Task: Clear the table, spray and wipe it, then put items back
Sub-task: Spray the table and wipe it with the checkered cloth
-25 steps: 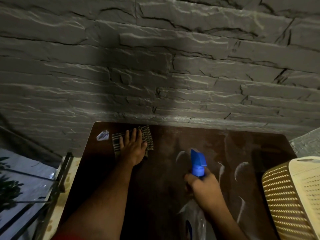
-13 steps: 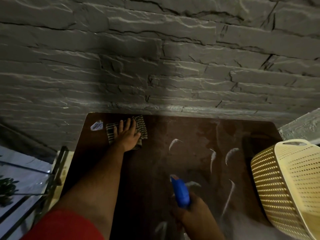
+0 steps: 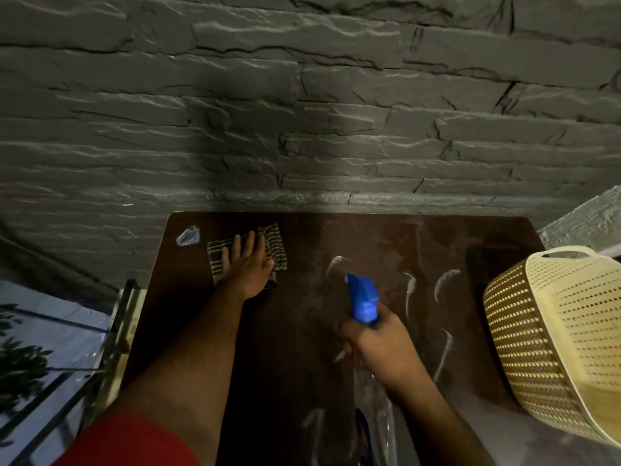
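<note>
A dark brown table point(image 3: 295, 348) stands against a grey stone wall. My left hand point(image 3: 248, 264) lies flat with straight fingers on a striped cloth point(image 3: 275, 245) near the table's far left corner. My right hand point(image 3: 379, 344) grips a clear spray bottle with a blue trigger head point(image 3: 363, 297) above the middle of the table, nozzle pointing away from me. White curved marks point(image 3: 443, 284) show on the tabletop right of the bottle.
A small white and blue packet point(image 3: 188, 236) lies at the far left corner. A cream perforated basket point(image 3: 551, 331) sits at the table's right edge. A metal rack point(image 3: 114, 334) and pale floor lie to the left. The wall point(image 3: 302, 112) closes off the back.
My right hand with the spray bottle has risen and moved forward again after dropping toward me. My left hand has stayed on the cloth. The camera has tilted slightly.
</note>
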Demonstrator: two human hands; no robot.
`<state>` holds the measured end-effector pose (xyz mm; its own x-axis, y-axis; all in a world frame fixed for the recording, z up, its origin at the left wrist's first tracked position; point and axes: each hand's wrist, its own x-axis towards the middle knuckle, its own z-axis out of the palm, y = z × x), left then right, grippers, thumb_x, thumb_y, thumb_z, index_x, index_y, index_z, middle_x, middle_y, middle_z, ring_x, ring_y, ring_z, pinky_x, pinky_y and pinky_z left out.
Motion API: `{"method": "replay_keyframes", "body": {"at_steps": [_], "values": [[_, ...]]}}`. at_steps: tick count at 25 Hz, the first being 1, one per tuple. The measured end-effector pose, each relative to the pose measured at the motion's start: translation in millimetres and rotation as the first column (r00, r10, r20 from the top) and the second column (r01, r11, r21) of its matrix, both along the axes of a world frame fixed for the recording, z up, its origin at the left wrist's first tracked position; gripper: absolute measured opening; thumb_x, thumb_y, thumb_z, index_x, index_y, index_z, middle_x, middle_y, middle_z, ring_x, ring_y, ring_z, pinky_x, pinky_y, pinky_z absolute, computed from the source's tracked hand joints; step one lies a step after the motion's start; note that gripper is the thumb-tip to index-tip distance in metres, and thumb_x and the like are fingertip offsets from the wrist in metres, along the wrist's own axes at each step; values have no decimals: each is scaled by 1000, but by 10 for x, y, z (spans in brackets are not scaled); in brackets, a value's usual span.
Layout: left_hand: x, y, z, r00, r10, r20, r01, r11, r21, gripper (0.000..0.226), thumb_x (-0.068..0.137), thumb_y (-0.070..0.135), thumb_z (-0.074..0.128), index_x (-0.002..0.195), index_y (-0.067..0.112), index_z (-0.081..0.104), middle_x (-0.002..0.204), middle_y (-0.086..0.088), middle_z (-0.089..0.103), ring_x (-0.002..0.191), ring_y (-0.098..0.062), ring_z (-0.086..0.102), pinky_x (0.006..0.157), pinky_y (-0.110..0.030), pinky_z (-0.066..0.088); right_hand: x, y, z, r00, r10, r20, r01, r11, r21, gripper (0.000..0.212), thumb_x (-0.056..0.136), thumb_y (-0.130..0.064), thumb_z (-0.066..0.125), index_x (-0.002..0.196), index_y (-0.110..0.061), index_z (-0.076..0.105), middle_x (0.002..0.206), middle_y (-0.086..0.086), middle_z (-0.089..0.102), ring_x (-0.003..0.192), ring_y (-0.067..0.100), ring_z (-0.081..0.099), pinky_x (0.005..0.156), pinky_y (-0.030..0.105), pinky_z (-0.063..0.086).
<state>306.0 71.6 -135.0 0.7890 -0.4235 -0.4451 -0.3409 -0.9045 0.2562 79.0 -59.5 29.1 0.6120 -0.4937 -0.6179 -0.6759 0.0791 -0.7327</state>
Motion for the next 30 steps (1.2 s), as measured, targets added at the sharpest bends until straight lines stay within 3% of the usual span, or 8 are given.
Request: {"method": "replay_keyframes", "body": {"at_steps": [4,12,16,20,25,30], "values": [[8,-16,-7,1000,-3,10,3,1000,6,66,102,49,23,154,25,-10,162,1,-17,147,-26,-20,116,-49,-12,247,-220,102,997,29,76,-33,998,56,16,84,-4,63,96,-13,57,62,9,59,54,19,57,56,31,52],[-36,-167,-77,989,92,113,-92,996,-8,61,102,48,16,154,23,-5,163,0,-12,148,-27,-16,119,-51,-8,-58,-47,-130,999,-34,-15,34,999,8,14,68,-20,71,79,-24,65,62,3,66,59,22,63,64,42,54],[39,-240,-63,990,75,117,-75,997,1,61,102,47,17,155,23,-3,163,-1,-11,148,-27,-16,119,-51,-9,266,-253,-69,998,-38,58,38,999,14,9,81,-8,65,85,-13,60,59,7,59,54,20,57,60,36,50],[23,-229,-51,992,69,107,-70,998,7,61,102,47,15,155,22,-5,162,-1,-13,147,-27,-18,118,-50,-11,360,-323,27,996,-5,91,5,1000,-8,13,86,-12,66,93,-18,57,66,7,61,58,19,59,60,31,54],[35,-233,-57,992,71,108,-72,997,0,62,102,47,17,155,23,-3,163,-1,-11,148,-27,-16,118,-51,-10,421,-376,-15,994,-9,110,28,985,-172,11,82,-14,66,89,-16,58,60,8,65,56,23,64,69,46,56],[38,-228,-74,990,68,127,-68,998,-2,62,102,48,17,155,22,-2,163,-1,-9,148,-28,-15,118,-51,-9,441,-442,-35,986,-88,142,100,992,-76,11,84,-10,65,91,-13,57,59,7,62,54,23,61,72,50,57]]}}
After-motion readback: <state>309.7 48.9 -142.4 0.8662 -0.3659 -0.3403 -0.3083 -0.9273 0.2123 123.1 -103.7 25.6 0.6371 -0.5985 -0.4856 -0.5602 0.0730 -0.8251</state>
